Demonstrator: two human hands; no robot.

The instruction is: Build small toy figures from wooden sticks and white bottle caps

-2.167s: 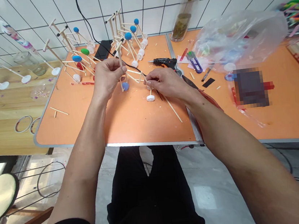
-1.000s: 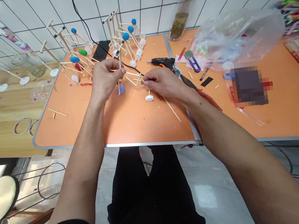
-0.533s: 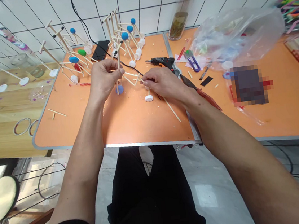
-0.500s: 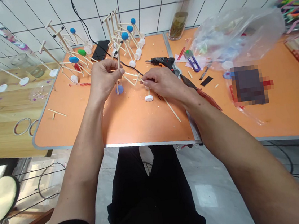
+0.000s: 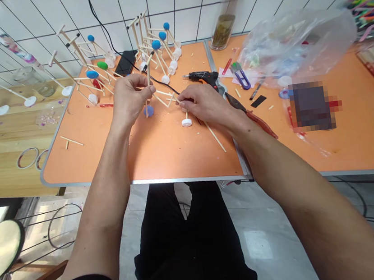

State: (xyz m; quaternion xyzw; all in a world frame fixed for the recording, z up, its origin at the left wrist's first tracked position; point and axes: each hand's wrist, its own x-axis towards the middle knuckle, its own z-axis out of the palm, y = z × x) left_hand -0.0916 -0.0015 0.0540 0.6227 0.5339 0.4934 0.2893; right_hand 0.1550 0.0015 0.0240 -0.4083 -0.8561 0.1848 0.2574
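Left hand (image 5: 130,106), right hand (image 5: 205,106), one stick frame (image 5: 163,96)

My left hand (image 5: 130,105) has room toward me and outward over the bench (image 5: 94,162), as far as the loose sticks (image 5: 71,142) near its edge. Ahead of both hands, the stick models (image 5: 158,48) and a black cord (image 5: 162,81) bar the way. The stick frame (image 5: 164,98) gripped by both hands fills the gap between them. My right hand (image 5: 206,105) has a glue gun (image 5: 202,76) just ahead, pliers (image 5: 250,114) just outward, a long stick (image 5: 214,136) just nearer me, and a white disc (image 5: 186,122) just inward.
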